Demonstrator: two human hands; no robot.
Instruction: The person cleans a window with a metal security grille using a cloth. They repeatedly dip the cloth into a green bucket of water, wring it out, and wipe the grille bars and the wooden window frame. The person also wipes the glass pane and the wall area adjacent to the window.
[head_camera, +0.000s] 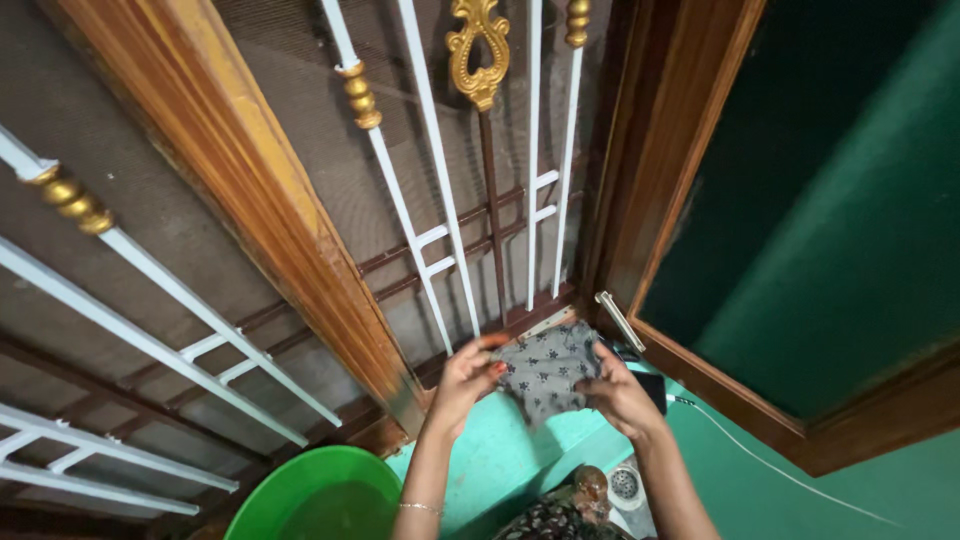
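Note:
My left hand and my right hand hold a grey cloth with small dark flowers between them, stretched out just above a green ledge. The cloth hangs in front of the bottom of a window grille with white bars and gold ornaments. My left wrist wears a thin gold bangle.
A green plastic basin sits at the lower left. A wooden window frame runs diagonally, and an open wooden shutter with dark glass fills the right. A dark phone with a white cable lies on the ledge. A small drain is below.

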